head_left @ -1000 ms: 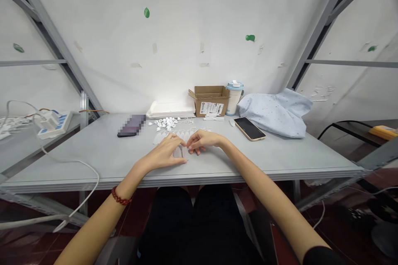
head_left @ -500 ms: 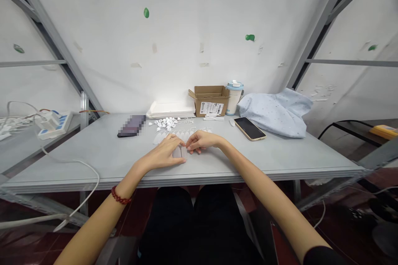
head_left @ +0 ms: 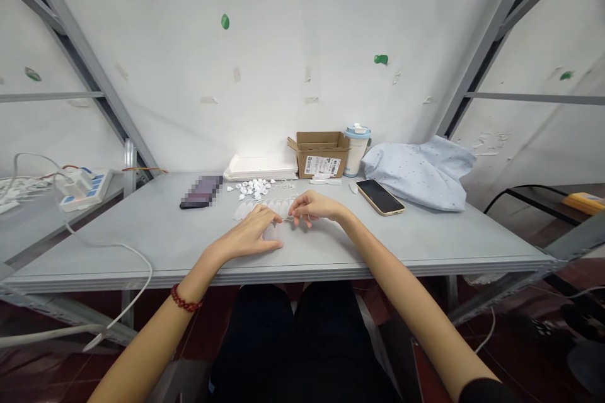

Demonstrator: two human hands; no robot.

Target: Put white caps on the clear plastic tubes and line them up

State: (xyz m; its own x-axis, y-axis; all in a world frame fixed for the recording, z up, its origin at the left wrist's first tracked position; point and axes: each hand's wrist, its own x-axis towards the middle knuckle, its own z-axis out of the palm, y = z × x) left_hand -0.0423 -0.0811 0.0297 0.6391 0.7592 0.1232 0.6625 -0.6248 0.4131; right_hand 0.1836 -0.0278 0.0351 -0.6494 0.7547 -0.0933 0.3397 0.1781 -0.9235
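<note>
My left hand (head_left: 255,232) rests on the desk, thumb and fingers curved around a translucent pale piece (head_left: 274,233), which they hold down from both sides. Most of that piece is hidden by the hand. Close to its right, my right hand (head_left: 316,206) pinches a thin whitish strand (head_left: 287,219) that runs toward my left fingertips. Just behind both hands lies a row of similar translucent pieces (head_left: 243,210) with thin strings, partly covered by my fingers. Farther back is a heap of small white caps (head_left: 255,187).
Along the wall stand a white tray (head_left: 262,168), an open cardboard box (head_left: 321,157) and a lidded cup (head_left: 355,151). A phone (head_left: 380,196) and a light blue cloth (head_left: 420,170) lie to the right. A dark pixelated object (head_left: 202,192) and a power strip (head_left: 89,190) are left.
My right hand has moved slightly up and right, drawing away from my left hand; the thin strand now shows between them. My left hand stays in place.
</note>
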